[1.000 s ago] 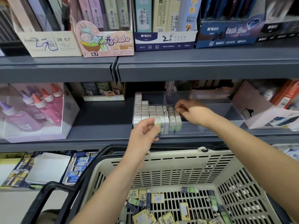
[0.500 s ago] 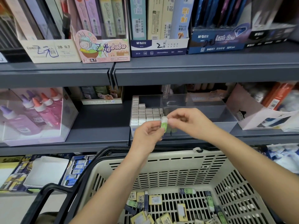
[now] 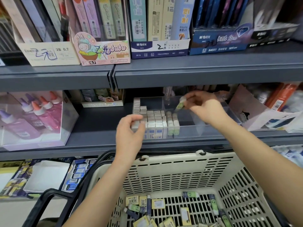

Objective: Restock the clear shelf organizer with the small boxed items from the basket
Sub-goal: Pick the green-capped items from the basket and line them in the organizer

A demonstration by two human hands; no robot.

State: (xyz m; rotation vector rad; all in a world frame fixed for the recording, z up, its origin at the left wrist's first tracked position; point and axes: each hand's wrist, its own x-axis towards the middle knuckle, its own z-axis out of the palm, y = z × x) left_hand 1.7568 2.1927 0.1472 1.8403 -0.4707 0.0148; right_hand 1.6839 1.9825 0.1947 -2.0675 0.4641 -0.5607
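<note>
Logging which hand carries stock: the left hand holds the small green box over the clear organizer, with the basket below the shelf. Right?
No: the right hand pinches the small green box over the clear organizer, as the head view shows; the left hand holds nothing. The rest stands.

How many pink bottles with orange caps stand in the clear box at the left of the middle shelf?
3 orange-capped pink bottles, in a diagonal row inside the clear plastic box: front, middle, back. The purple-capped bottles beside them may hide more.
</note>
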